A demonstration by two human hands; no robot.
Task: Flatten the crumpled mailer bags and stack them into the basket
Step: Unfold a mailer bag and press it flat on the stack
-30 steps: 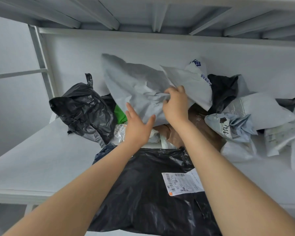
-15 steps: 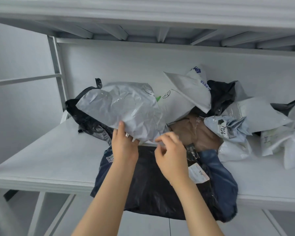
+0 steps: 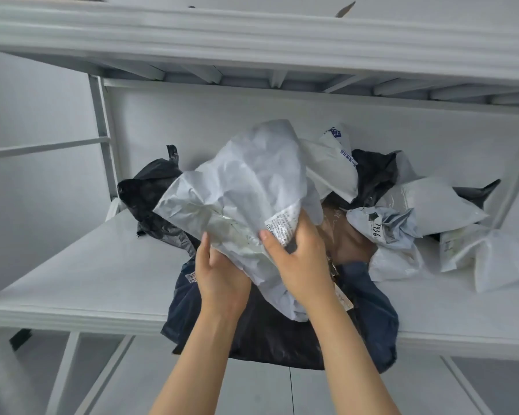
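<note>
My left hand [image 3: 222, 283] and right hand [image 3: 300, 271] both grip the crumpled grey mailer [image 3: 246, 193], held over the shelf's [image 3: 87, 280] centre pile. Its hanging fold may drag the dark bag [image 3: 276, 339] off the near edge.

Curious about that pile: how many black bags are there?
4: crumpled black bag at left, large black bag in front, black bag behind right, black tip far right. More may be hidden.
</note>
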